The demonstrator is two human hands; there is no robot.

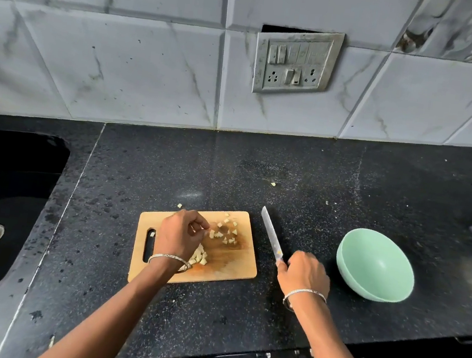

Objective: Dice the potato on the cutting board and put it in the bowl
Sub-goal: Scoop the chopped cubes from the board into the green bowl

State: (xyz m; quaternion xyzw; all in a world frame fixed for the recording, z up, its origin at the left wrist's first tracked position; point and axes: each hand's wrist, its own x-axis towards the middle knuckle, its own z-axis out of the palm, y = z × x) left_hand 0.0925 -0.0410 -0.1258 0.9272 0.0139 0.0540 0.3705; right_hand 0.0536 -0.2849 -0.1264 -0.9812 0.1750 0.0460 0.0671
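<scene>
We judge the dicing done and the gathering begun. The potato dice (226,233) lie in two loose clusters on the cutting board (229,263), near the front edge of the desk (229,172). Our left hand (181,233) hovers over them with its fingers (200,226) curled together; we cannot tell whether they pinch a cube. One cluster sits just beyond those fingers, the other beside the wrist. Our right hand (303,273) grips the handle of the knife (271,233), whose blade lies flat between the board and the mint-green bowl (376,266). Carrying the board to the bowl and sweeping with the blade should lose fewer pieces.

Counter (261,158): cutting board (225,270), bowl (348,271) (pale green), stray potato bit (273,184).
</scene>
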